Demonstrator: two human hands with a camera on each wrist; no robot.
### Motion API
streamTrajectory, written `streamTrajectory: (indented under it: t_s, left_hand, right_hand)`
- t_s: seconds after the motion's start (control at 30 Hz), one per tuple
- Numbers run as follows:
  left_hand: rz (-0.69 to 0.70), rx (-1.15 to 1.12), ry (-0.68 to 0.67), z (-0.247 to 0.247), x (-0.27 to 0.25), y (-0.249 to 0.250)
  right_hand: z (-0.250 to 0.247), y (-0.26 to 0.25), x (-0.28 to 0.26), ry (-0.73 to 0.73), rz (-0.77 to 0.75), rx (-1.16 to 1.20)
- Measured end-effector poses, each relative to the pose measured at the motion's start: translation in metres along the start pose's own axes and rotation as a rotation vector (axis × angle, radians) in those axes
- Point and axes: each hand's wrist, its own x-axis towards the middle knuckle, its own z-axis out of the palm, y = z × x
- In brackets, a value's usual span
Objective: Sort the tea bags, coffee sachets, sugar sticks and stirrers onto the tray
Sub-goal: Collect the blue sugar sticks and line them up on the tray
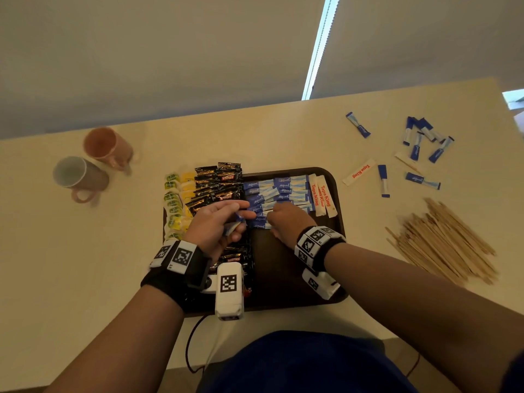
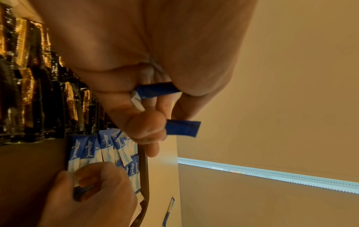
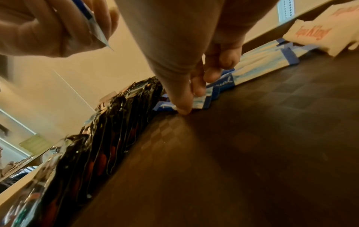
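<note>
A dark brown tray [image 1: 295, 268] holds yellow-green tea bags [image 1: 174, 205] at its left, black coffee sachets [image 1: 218, 185], a row of blue sugar sticks [image 1: 279, 188] and white packets [image 1: 321, 197]. My left hand [image 1: 241, 219] hovers over the sachets and grips a few blue sugar sticks [image 2: 182, 128]. My right hand [image 1: 276, 215] is down at the near end of the blue row, where its thumb and fingertips [image 3: 200, 92] pinch a sugar stick [image 3: 202, 102] lying on the tray. Wooden stirrers [image 1: 445, 239] lie heaped on the table to the right.
More blue sugar sticks [image 1: 422, 140] and one white packet [image 1: 358, 171] are scattered on the table at the far right. Two mugs [image 1: 93, 163] lie at the left. The tray's near right part [image 3: 252, 153] is bare. A cable [image 1: 195, 344] hangs off the table's front edge.
</note>
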Motion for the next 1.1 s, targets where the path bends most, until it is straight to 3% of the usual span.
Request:
streamTrajectory:
  t_s: [0.27, 0.4, 0.47, 0.53, 0.7, 0.93, 1.1]
  left_hand:
    - [-0.005, -0.021, 0.003, 0.005, 0.0, -0.002]
    - [-0.023, -0.08, -0.015, 0.011, 0.001, -0.005]
    - [-0.025, -0.122, -0.019, 0.013, 0.001, -0.005]
    - [-0.02, -0.176, -0.034, 0.015, 0.001, -0.004]
    - [-0.02, -0.281, -0.075, 0.02, -0.001, -0.003]
    - [-0.006, -0.252, -0.044, 0.019, -0.005, -0.009]
    - [-0.026, -0.291, -0.086, 0.02, -0.007, -0.01]
  right_hand:
    - [0.001, 0.002, 0.001, 0.03, 0.039, 0.037]
    - [-0.007, 0.0, -0.006, 0.093, 0.04, 0.209]
    - [-0.011, -0.001, -0.013, 0.234, 0.013, 0.453]
    - [-0.017, -0.002, -0.019, 0.276, 0.032, 0.747]
    - [-0.036, -0.015, -0.032, 0.063, 0.105, 1.53]
    - [-0.038, -0.007, -0.044, 0.212, 0.184, 1.51]
    - [-0.045, 0.005, -0.055, 0.294, 0.156, 1.471]
